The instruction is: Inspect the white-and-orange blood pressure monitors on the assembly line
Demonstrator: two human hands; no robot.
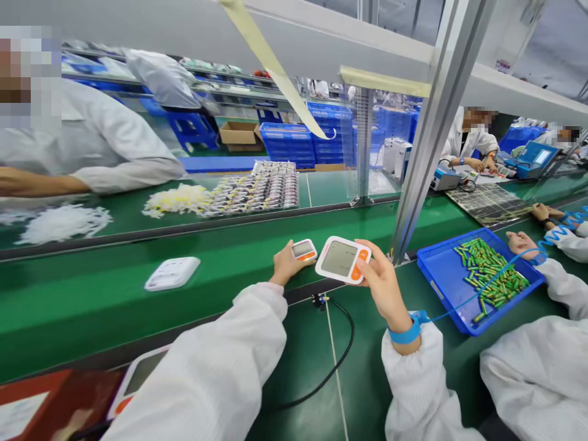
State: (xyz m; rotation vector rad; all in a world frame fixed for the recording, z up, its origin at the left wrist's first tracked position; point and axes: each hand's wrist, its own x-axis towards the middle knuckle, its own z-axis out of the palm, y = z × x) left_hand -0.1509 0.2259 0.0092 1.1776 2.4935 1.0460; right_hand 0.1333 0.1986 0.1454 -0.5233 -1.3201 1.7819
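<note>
Two hands: both hold white meters.
Right hand (383, 278): grips the big meter (342, 260) above the belt's (68, 294) near edge.
Left hand (285, 263): grips a small meter (304, 250) resting on the belt.

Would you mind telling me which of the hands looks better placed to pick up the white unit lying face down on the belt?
Probably the left. The left hand rests on a small monitor on the belt, on the side nearer the face-down white unit. The right hand holds a larger monitor farther off.
</note>
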